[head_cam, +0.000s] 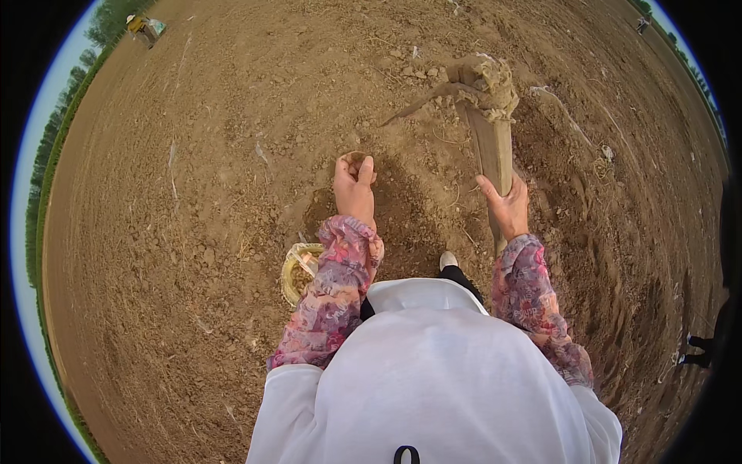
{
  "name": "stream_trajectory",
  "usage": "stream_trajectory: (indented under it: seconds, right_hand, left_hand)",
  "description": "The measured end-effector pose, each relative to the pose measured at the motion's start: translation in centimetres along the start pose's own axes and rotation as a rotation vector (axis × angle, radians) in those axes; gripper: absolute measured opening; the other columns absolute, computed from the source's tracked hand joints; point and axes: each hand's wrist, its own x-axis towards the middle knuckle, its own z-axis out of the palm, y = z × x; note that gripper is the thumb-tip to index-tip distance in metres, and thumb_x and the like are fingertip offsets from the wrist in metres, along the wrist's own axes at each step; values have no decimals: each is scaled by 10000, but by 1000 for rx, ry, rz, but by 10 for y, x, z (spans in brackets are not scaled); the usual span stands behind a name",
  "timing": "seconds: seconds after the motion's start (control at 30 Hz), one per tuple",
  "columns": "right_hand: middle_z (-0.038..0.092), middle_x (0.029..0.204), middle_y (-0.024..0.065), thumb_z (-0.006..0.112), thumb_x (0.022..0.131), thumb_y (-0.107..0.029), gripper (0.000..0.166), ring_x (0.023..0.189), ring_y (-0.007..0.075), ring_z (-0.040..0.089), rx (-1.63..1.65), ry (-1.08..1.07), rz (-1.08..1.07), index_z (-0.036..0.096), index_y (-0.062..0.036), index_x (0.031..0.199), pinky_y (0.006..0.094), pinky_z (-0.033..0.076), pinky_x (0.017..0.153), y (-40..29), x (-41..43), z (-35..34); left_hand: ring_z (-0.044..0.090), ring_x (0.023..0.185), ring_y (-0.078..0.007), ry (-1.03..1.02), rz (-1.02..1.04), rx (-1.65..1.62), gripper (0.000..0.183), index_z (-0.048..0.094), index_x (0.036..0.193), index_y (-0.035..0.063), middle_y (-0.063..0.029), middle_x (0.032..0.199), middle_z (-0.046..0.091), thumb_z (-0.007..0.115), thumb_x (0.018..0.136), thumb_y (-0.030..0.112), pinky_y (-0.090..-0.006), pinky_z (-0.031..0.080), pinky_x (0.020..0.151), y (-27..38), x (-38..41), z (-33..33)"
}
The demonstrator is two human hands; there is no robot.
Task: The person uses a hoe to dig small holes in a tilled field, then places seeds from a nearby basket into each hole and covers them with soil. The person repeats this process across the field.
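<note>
My right hand (pixel 509 206) grips the wooden handle of a hoe (pixel 493 139). Its head is raised in front of me, with a thin, curved metal blade reaching left and dirty, soil-coloured cloth bunched about the joint. My left hand (pixel 355 187) is held over the soil to the left of the hoe, fingers curled and thumb bent in. Something brown shows between thumb and fingers; whether it is a held clod or the ground behind is unclear. Below that hand, a pale yellow bucket (pixel 286 279) with small brownish contents stands partly hidden by my patterned left sleeve (pixel 336 284).
Dark, freshly turned soil (pixel 411 214) lies between my hands, near my shoe (pixel 448 260). Scraps of pale plastic film (pixel 559 104) and dry stalks litter the field. One person (pixel 142 29) is far left, another (pixel 643 24) far right; dark-clothed legs (pixel 698 351) show at the right rim.
</note>
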Motion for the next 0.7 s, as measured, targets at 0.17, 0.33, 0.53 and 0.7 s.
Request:
stream_trajectory:
  seconds: [0.17, 0.33, 0.53, 0.7]
  right_hand:
    - [579, 810, 116, 646, 644, -283, 461, 729, 151, 547, -33, -29, -15, 504, 27, 954, 263, 418, 669, 4, 1, 2]
    - [585, 768, 145, 657, 613, -335, 541, 702, 199, 577, -109, -23, -42, 497, 41, 968, 289, 437, 653, 6, -1, 8]
    - [581, 759, 160, 650, 610, -340, 552, 690, 208, 574, -134, -78, -106, 490, 37, 979, 294, 438, 643, 12, -4, 16]
    - [573, 704, 172, 650, 609, -340, 531, 643, 215, 575, -156, -126, -95, 504, 44, 944, 297, 440, 610, 7, -8, 19]
  left_hand:
    - [458, 916, -261, -167, 423, 613, 589, 432, 1038, -18, -116, 992, 481, 432, 740, 490, -332, 342, 788, 45, 18, 27]
    - [514, 809, -323, -117, 366, 961, 503, 550, 896, 24, -171, 866, 546, 372, 766, 477, -382, 392, 698, 68, 25, 44]
    - [530, 725, -325, -69, 623, 1110, 327, 562, 845, 30, -159, 806, 552, 413, 790, 315, -364, 416, 614, 61, 24, 26]
    - [517, 688, -333, -103, 859, 1059, 278, 535, 851, 11, -154, 784, 541, 402, 801, 249, -368, 409, 579, 56, 23, 15]
